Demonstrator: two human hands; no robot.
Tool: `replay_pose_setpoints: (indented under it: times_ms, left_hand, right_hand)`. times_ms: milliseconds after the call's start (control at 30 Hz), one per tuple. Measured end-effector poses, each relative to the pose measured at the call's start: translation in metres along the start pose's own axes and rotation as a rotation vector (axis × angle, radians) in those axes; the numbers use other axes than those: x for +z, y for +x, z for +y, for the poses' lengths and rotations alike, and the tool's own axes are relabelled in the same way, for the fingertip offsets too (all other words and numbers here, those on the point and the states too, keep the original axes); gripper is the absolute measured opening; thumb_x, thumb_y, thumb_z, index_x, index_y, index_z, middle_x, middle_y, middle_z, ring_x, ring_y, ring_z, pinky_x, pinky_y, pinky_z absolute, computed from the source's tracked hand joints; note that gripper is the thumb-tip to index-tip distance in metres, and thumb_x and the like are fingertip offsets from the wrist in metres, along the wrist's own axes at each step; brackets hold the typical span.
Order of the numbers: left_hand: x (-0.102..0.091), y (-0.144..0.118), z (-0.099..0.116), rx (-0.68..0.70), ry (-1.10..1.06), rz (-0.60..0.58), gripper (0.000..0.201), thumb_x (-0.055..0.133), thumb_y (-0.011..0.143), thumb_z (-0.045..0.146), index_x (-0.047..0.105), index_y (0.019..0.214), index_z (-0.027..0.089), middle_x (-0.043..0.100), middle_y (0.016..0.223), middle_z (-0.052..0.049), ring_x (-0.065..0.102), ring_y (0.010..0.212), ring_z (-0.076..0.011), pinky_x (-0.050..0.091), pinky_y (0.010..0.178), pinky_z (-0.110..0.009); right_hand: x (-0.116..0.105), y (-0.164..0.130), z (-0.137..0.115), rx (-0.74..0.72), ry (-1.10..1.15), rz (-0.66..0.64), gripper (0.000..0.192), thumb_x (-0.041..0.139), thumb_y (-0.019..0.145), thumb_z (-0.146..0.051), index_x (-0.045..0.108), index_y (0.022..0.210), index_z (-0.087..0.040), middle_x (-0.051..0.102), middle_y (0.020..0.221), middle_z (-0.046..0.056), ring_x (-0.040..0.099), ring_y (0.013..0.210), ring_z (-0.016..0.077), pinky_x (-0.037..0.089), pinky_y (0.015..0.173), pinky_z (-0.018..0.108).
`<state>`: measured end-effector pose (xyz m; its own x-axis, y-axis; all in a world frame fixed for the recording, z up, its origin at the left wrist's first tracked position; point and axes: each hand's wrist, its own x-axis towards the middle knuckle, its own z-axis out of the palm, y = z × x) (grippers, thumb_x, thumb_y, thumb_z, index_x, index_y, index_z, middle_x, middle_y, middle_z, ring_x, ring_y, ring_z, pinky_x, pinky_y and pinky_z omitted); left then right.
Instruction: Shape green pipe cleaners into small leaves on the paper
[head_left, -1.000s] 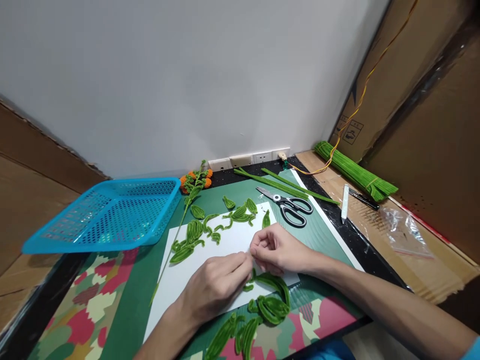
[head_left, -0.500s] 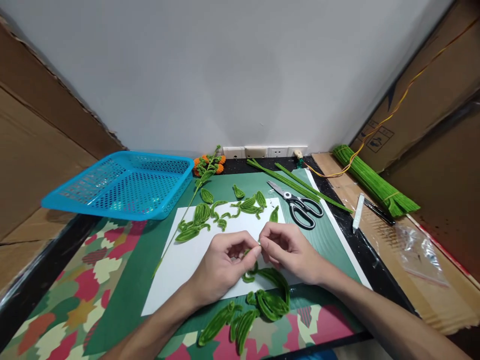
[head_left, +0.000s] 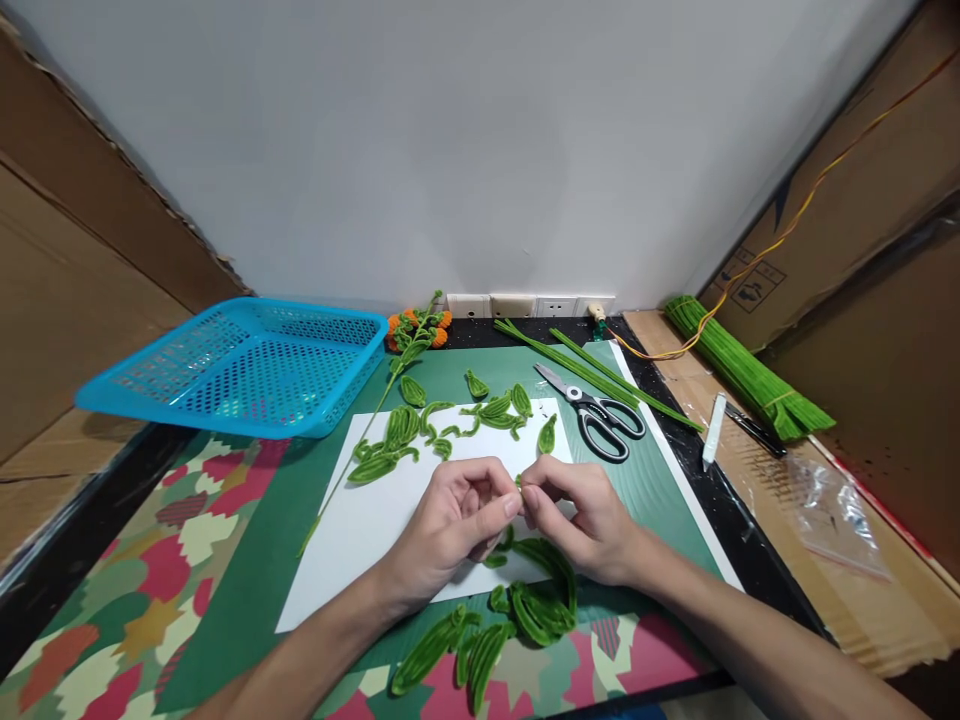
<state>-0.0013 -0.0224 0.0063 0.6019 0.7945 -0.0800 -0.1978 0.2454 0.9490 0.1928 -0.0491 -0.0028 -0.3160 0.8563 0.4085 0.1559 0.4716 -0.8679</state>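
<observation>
Head view: no brand or writing can be read; a cardboard box (head_left: 757, 275) at the far right bears printed handling symbols too small to make out. Left hand (head_left: 450, 525) and right hand (head_left: 581, 515) meet fingertip to fingertip over the white sheet (head_left: 360, 540), both pinched on a small green piece (head_left: 519, 484) held between them, just above the sheet. Bent green leaves (head_left: 544, 590) lie just below the hands, more leaf bits (head_left: 420, 425) beyond them. Scissors (head_left: 596, 410) lie to the right on the green mat (head_left: 660, 480), near long green stems (head_left: 577, 365). A blue basket (head_left: 240, 365) sits far left, a green bundle (head_left: 750, 370) far right. Nothing blocks the hands.
</observation>
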Motion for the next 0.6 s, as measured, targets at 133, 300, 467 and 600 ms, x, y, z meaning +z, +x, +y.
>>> replay_pose_setpoints:
  times_ms: [133, 300, 467, 600]
  left_hand:
    - [-0.001, 0.0, 0.004, 0.138, 0.175, 0.021, 0.026, 0.076, 0.092, 0.032, 0.067, 0.077, 0.014, 0.054, 0.062, 0.003, 0.045, 0.055, -0.0071, 0.037, 0.052, -0.018]
    - [-0.008, -0.002, 0.013, 0.254, 0.58, -0.012, 0.018, 0.065, 0.097, 0.022, 0.072, 0.082, 0.014, 0.061, 0.067, 0.0, 0.043, 0.057, -0.0086, 0.032, 0.052, -0.021]
    - [-0.011, -0.002, 0.014, 0.476, 0.938, -0.105, 0.022, 0.058, 0.096, 0.01, 0.07, 0.077, 0.014, 0.047, 0.063, 0.004, 0.036, 0.055, -0.0082, 0.027, 0.051, -0.023]
    - [-0.011, 0.0, 0.008, 0.54, 0.987, -0.08, 0.023, 0.055, 0.096, 0.01, 0.064, 0.075, 0.016, 0.047, 0.064, 0.003, 0.038, 0.056, -0.0097, 0.029, 0.053, -0.025]
  right_hand:
    - [0.005, 0.0, -0.003, 0.192, 0.275, 0.023, 0.022, 0.061, 0.102, -0.029, 0.06, 0.083, -0.019, 0.055, 0.062, -0.004, 0.044, 0.052, 0.0091, 0.034, 0.049, 0.02]
    - [0.009, 0.002, 0.003, 0.401, 0.623, -0.04, 0.032, 0.071, 0.097, -0.042, 0.06, 0.079, -0.018, 0.053, 0.052, -0.006, 0.038, 0.041, 0.0066, 0.029, 0.04, 0.018]
    - [0.006, 0.006, 0.008, 0.556, 0.705, -0.073, 0.044, 0.079, 0.088, -0.053, 0.059, 0.07, -0.017, 0.053, 0.047, -0.006, 0.03, 0.034, 0.0039, 0.021, 0.032, 0.017]
    - [0.005, 0.006, 0.007, 0.621, 0.673, -0.069, 0.045, 0.081, 0.085, -0.053, 0.06, 0.07, -0.016, 0.052, 0.045, -0.006, 0.028, 0.032, 0.0029, 0.02, 0.031, 0.016]
